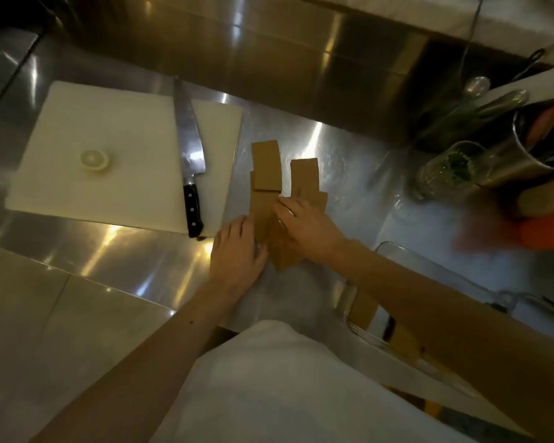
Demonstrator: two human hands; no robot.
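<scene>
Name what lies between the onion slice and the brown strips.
A black-handled knife on the cutting board, left of the brown strips; the head view shows it.

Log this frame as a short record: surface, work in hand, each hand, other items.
surface: steel counter
work: brown sheets laid overlapping on the counter
left hand: fingers straight, touching the sheets' near left edge
right hand: lies on the sheets; grip unclear
cutting board: left of the sheets, carries a knife and an onion half
glass dish: near right, more sheets inside, partly behind the right arm
far right: metal pot with utensils, glass jar
</scene>
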